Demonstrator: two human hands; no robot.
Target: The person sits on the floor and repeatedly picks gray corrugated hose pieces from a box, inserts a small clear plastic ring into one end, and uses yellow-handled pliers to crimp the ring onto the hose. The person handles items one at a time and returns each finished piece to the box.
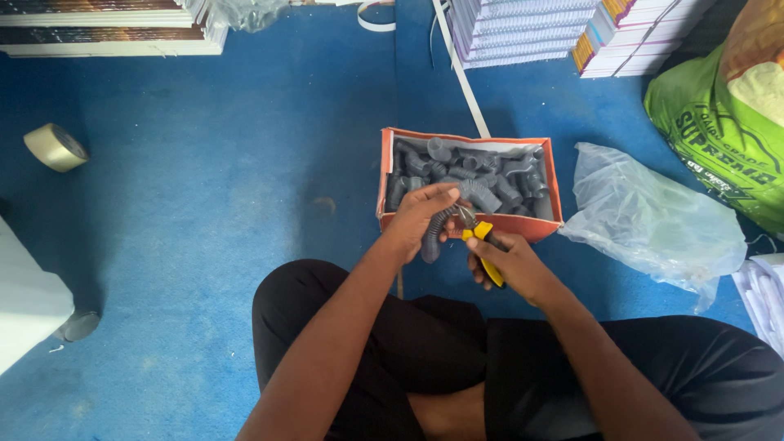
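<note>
My left hand (420, 214) grips a grey ribbed hose piece (432, 239) that curves down below the fingers. My right hand (508, 263) holds pliers with yellow and black handles (483, 243), whose jaws meet the top end of the hose. Both hands hover just in front of an orange cardboard box (465, 221) filled with several similar grey hose pieces (478, 171). I sit cross-legged in black trousers on the floor.
Blue carpet covers the floor. A crumpled clear plastic bag (649, 216) lies right of the box, a green sack (727, 122) beyond it. Stacks of notebooks (523, 28) stand at the back. A roll of tape (55, 147) lies far left, a white object (24, 302) at lower left.
</note>
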